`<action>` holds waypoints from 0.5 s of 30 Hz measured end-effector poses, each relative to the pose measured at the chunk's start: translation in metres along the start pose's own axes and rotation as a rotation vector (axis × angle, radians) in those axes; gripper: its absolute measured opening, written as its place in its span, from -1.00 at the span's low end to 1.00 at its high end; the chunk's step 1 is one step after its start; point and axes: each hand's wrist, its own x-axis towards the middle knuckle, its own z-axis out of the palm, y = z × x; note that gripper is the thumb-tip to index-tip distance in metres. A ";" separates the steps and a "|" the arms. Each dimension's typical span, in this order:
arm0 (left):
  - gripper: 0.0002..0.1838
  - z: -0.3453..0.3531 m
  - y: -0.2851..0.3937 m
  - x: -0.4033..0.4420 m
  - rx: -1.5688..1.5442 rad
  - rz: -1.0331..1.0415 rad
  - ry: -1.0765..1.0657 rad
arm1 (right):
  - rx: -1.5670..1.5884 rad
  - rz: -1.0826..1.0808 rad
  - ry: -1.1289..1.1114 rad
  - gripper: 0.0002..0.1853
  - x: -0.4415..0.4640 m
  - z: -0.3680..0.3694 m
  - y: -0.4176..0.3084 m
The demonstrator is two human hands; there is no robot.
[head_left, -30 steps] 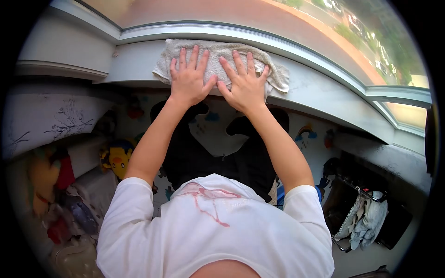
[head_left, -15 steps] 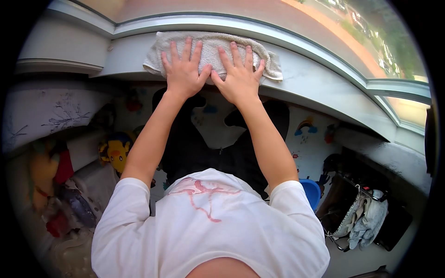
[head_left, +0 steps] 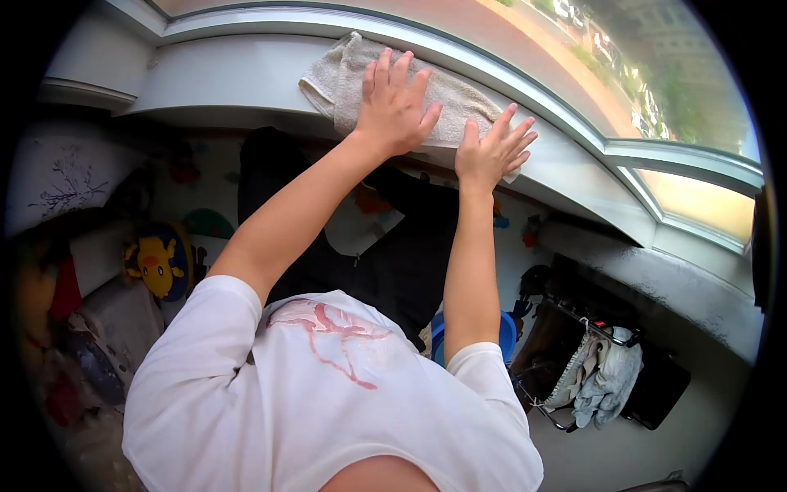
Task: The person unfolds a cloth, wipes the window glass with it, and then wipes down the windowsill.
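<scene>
Underneath the left hand (head_left: 392,117), fingers (head_left: 401,70) spread, pale cloth (head_left: 461,94), its end partly below the splayed right hand (head_left: 484,158).

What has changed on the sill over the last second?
The cloth has slid right along the sill, away from the left corner. The left hand and right hand went right with it and now stand farther apart, the right one at the cloth's right end with its fingers angled rightward. Nothing was visibly grasped or released. The hands remain open; the yellow toy stays put.
</scene>
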 end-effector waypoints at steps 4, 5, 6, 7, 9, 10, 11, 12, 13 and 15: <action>-0.33 0.000 -0.022 0.001 0.041 -0.005 -0.076 | -0.126 0.039 -0.119 -0.18 0.003 0.018 -0.024; -0.32 0.000 -0.024 0.000 0.074 -0.013 -0.084 | -0.152 0.054 -0.121 -0.18 0.005 0.019 -0.031; -0.30 -0.002 -0.025 -0.001 0.108 -0.022 -0.094 | -0.177 0.068 -0.125 -0.17 0.005 0.021 -0.037; -0.28 -0.004 -0.026 -0.002 0.141 -0.034 -0.104 | -0.177 0.070 -0.136 -0.17 0.004 0.022 -0.043; -0.23 -0.008 -0.026 0.001 0.230 -0.096 -0.180 | -0.183 0.070 -0.154 -0.17 0.004 0.022 -0.051; -0.20 -0.010 -0.025 0.003 0.272 -0.126 -0.217 | -0.184 0.061 -0.155 -0.17 0.004 0.022 -0.055; -0.18 -0.013 -0.026 0.004 0.296 -0.143 -0.232 | -0.185 0.052 -0.156 -0.16 0.003 0.022 -0.060; -0.17 -0.017 -0.025 0.006 0.322 -0.160 -0.245 | -0.183 0.042 -0.156 -0.16 0.002 0.022 -0.064; -0.16 -0.019 -0.025 0.006 0.352 -0.178 -0.260 | -0.180 0.025 -0.161 -0.16 0.002 0.021 -0.067; -0.15 -0.030 -0.041 0.005 0.399 -0.236 -0.267 | -0.167 -0.007 -0.171 -0.16 -0.001 0.029 -0.085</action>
